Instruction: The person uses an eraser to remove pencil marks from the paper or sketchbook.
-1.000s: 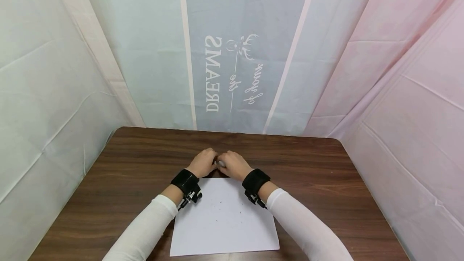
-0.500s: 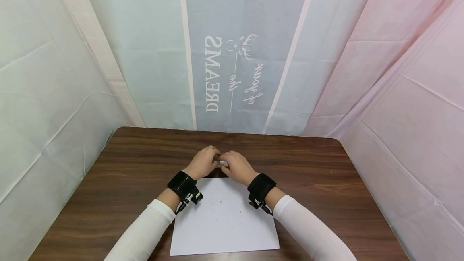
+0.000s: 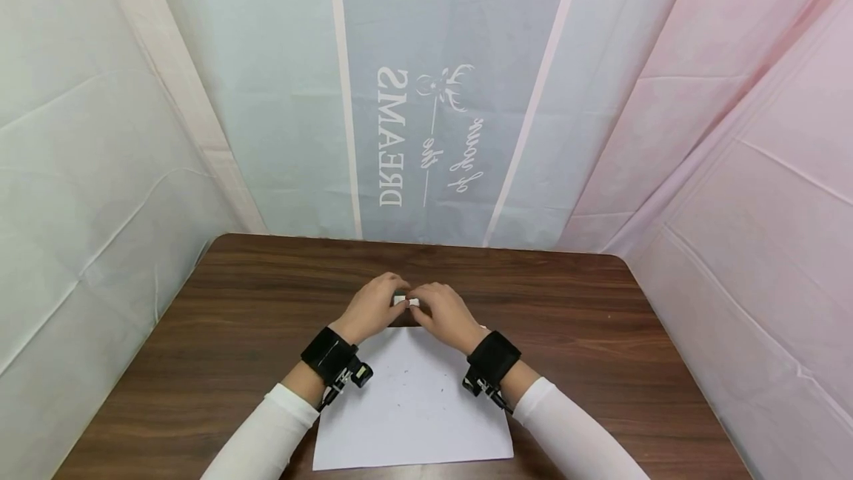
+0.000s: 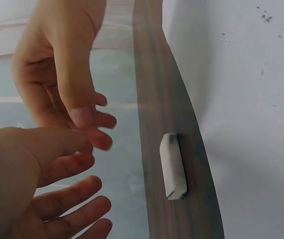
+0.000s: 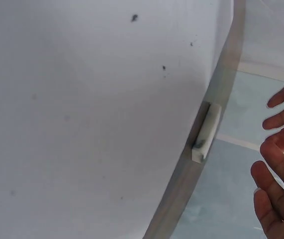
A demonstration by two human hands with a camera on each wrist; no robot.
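A white eraser (image 3: 414,302) with dark smudges lies on the table just past the far edge of a sheet of white paper (image 3: 413,406). In the left wrist view the whole eraser (image 4: 173,166) shows, and its dark-marked end (image 5: 199,150) shows in the right wrist view. My left hand (image 3: 370,305) hovers at the eraser's left, fingers loosely bent and holding nothing. Opposite it, my right hand (image 3: 448,312) also has relaxed, bent fingers with nothing in them. The fingertips of both hands come close together; whether they touch each other cannot be told.
Dark specks (image 4: 267,19) are scattered over the paper. Brown wooden table (image 3: 566,332) surrounds the sheet. A printed curtain (image 3: 426,21) hangs behind the table's far edge, with cloth walls at both sides. Black camera straps (image 3: 331,356) circle the wrists.
The hands have drawn slightly apart and their fingers have loosened. The white eraser, held between them and mostly hidden earlier, now lies on the table and shows more.
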